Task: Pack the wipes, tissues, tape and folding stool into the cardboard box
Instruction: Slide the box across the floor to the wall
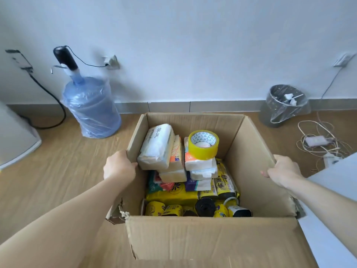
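An open cardboard box (208, 236) stands on the wooden floor in front of me. My left hand (119, 166) grips the top edge of its left flap. The right flap's edge is held by my right hand (283, 171). Inside, several tissue packs (156, 147) are stacked at the back, and a yellow tape roll (203, 145) rests on top of them. Below lie yellow wipes packs (173, 194) and several small yellow and black rolls (204, 207). No folding stool is in view.
A blue water jug (90, 107) with a black pump stands at the back left by the wall. A lined waste bin (284, 105) sits at the back right, with tangled cables and a power strip (320, 144) beside it. A white surface (336, 190) borders the right.
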